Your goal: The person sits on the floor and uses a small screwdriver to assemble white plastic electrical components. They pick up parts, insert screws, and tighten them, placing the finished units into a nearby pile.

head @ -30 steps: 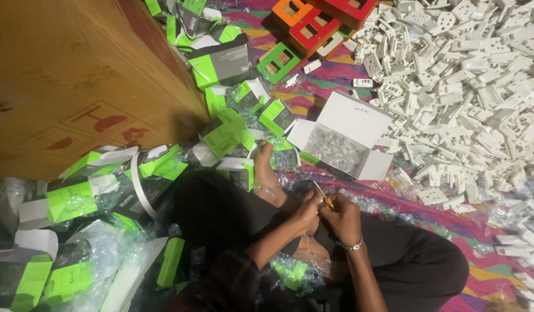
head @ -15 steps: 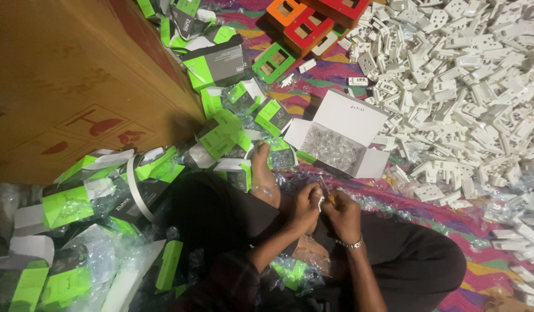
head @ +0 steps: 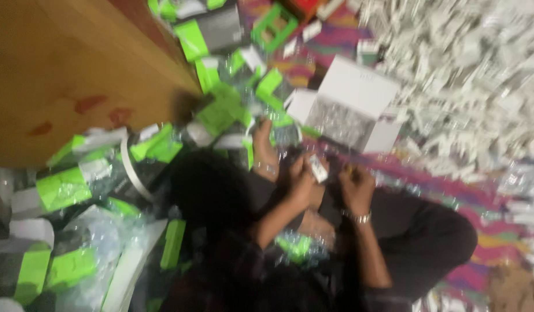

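The frame is blurred, so detail is thin. The left hand [head: 301, 180] pinches a small white part [head: 318, 168] at its fingertips, held above the lap, and the right hand [head: 355, 186] is curled close beside it; whether it grips a tool or anything else I cannot tell. The likeliest slip, in my judgement, is the white part dropping out of that light pinch into the dark lap or onto the patterned mat [head: 452, 190], where it would be hard to pick out from the heap of white parts [head: 469, 75] spread nearby. Just ahead of the hands sits an open white box [head: 350, 107] with small grey pieces inside, and a bare foot [head: 264, 151] lies between the hands and a litter of green packets [head: 220, 110]. More green packets and clear bags crowd the floor to the left, beside a big cardboard carton [head: 64, 63], leaving little free room to set anything down.
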